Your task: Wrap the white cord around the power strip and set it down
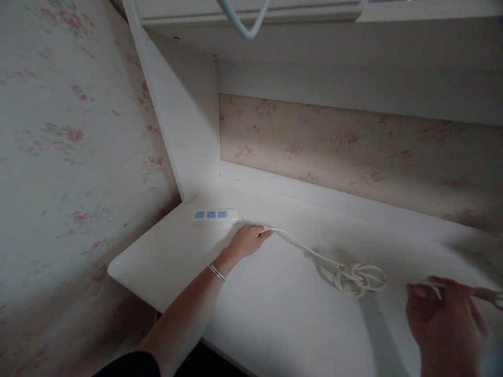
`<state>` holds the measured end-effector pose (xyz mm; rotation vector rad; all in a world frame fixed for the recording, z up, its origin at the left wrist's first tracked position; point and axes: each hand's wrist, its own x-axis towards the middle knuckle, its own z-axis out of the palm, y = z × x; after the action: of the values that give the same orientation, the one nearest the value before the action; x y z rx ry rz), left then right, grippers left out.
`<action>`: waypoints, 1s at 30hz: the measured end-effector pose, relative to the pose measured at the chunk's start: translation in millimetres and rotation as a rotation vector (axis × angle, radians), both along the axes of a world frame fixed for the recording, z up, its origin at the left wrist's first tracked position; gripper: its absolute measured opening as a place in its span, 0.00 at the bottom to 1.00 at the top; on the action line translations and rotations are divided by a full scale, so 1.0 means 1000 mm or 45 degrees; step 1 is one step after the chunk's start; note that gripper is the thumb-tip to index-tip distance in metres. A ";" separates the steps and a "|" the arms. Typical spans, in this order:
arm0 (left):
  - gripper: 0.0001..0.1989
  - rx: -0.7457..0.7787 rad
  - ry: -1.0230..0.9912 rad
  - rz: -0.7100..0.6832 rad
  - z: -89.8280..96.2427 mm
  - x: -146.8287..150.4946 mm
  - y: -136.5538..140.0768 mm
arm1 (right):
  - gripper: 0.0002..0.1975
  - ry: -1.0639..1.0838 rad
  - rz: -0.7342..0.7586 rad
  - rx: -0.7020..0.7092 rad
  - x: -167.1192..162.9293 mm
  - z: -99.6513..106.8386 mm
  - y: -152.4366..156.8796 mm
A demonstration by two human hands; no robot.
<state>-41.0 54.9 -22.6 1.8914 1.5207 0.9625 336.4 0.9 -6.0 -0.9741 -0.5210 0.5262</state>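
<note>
Flowered wallpaper (74, 104) shows at left and behind the white desk (283, 314). A white side panel (192, 125) meets the shelf (353, 47) overhead.

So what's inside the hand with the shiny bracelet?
The left hand holds a white cord: it shows between the power strip and the hand, and again beyond; the stretch within the grip is covered.

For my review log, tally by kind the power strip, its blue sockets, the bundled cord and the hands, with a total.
Power strip: 1
Blue sockets: 3
Bundled cord: 1
Left hand and right hand: 2
Total: 7
</note>
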 end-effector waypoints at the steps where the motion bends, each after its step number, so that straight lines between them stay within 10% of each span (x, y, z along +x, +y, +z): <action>1: 0.21 -0.006 -0.030 0.030 0.000 0.001 0.002 | 0.12 -0.004 0.015 0.012 -0.006 -0.001 -0.001; 8: 0.23 -0.064 -0.368 0.127 0.008 0.015 0.006 | 0.15 -0.371 0.696 -0.153 -0.058 0.015 -0.009; 14: 0.23 -0.157 -0.667 -0.177 0.032 0.028 -0.016 | 0.19 -1.041 1.206 -0.440 -0.147 0.065 -0.007; 19: 0.24 -0.245 -0.726 -0.608 0.044 0.027 -0.031 | 0.20 -1.075 1.131 -0.446 -0.197 0.073 0.010; 30: 0.13 -0.111 -0.457 -0.393 0.032 0.032 -0.040 | 0.25 -1.129 0.799 -0.592 -0.197 0.038 0.049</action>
<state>-8.9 14.8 9.2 1.7148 1.0130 1.0076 139.1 49.8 32.5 -1.4896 -1.5811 0.7818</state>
